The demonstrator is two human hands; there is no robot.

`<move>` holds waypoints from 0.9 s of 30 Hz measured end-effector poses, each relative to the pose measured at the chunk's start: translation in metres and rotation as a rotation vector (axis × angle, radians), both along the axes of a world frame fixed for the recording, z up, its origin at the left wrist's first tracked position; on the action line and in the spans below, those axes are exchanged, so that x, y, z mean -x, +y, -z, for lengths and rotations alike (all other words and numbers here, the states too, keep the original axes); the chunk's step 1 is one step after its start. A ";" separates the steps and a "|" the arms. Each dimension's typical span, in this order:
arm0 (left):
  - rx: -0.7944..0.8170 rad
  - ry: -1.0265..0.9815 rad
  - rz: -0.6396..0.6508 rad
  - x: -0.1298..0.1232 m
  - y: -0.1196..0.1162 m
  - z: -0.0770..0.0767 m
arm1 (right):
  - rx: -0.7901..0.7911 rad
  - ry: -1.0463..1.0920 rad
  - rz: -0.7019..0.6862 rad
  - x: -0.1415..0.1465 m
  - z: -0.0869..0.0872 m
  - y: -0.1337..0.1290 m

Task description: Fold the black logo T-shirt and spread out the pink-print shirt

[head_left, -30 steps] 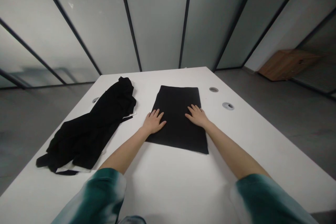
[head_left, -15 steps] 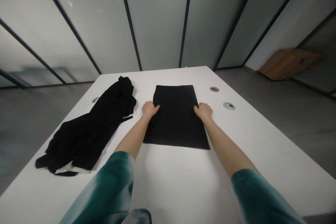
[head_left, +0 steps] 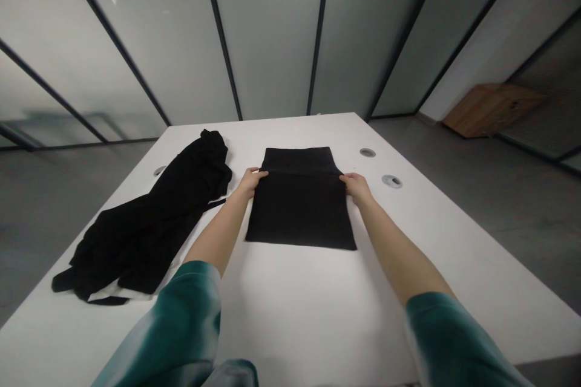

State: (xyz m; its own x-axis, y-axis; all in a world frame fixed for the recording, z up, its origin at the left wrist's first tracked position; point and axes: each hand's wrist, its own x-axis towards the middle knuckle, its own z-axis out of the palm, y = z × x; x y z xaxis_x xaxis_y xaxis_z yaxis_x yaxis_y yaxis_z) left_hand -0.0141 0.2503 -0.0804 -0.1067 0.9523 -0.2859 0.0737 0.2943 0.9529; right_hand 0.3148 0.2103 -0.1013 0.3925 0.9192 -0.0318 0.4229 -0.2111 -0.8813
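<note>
Frosted glass panels point(head_left: 267, 30) are ranged behind a white table point(head_left: 290, 314). By the left hand point(head_left: 251, 181) and the right hand point(head_left: 357, 186), held well apart, opposite side edges of a flat black cloth point(head_left: 299, 208) are pinched near the table's middle, the fabric being creased across between them. To its left, a black garment point(head_left: 154, 211) is heaped in crumples, white showing beneath. To the right, two round grommets point(head_left: 387, 181) are set in the table; farther off, a wooden cabinet point(head_left: 492, 110) is seen.
</note>
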 end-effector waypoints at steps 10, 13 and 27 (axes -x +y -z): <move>-0.415 -0.227 0.096 0.031 -0.001 -0.059 | -0.433 0.301 -0.004 0.002 -0.062 0.000; -0.577 -0.251 0.115 0.040 0.002 -0.093 | -0.585 0.333 -0.054 -0.003 -0.089 0.005; -0.659 -0.043 0.177 0.036 0.040 -0.134 | -0.659 0.034 -0.033 0.014 -0.128 0.057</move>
